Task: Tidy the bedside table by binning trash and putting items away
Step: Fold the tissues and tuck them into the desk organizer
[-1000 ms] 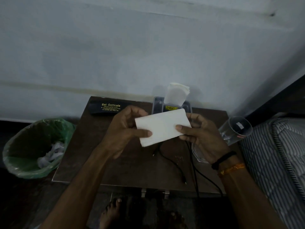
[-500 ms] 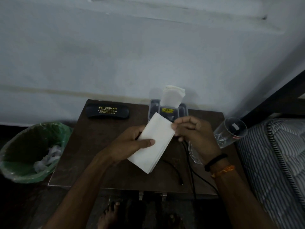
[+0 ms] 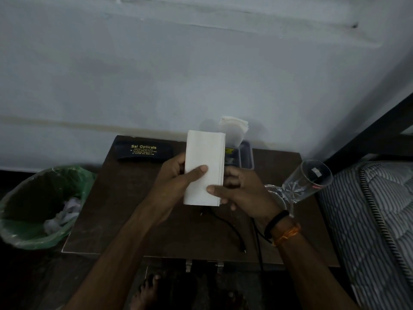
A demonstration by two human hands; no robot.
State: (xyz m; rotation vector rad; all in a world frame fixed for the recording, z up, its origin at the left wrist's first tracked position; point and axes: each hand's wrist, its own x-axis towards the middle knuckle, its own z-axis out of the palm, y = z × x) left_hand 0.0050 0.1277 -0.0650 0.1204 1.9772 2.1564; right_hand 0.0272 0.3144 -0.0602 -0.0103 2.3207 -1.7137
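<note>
— So, from the head camera, what are the hands doing?

— Both hold a folded white napkin [image 3: 204, 168] upright above the bedside table [image 3: 134, 220]. The left hand [image 3: 176, 177] grips its left edge, thumb pressed across the front; the right hand [image 3: 243, 191] pinches the lower right corner, thumb on the front, fingers curled behind.

— What surrounds it?

— Behind the napkin, at the table's back edge, a grey holder [image 3: 245, 155] carries a stack of white napkins [image 3: 234, 130]; the held napkin hides the holder's left part. At the back left lies a dark spectacle case [image 3: 144, 151] printed "Sai Opticals". A clear glass [image 3: 306, 182] stands at the right edge, just beside the right wrist. A black cable [image 3: 232, 231] trails across the tabletop under the hands.

— And off the table?

— A bin with a green liner [image 3: 40, 206] sits to the left, crumpled white paper [image 3: 64, 213] inside. A striped mattress [image 3: 380, 231] lies to the right.
</note>
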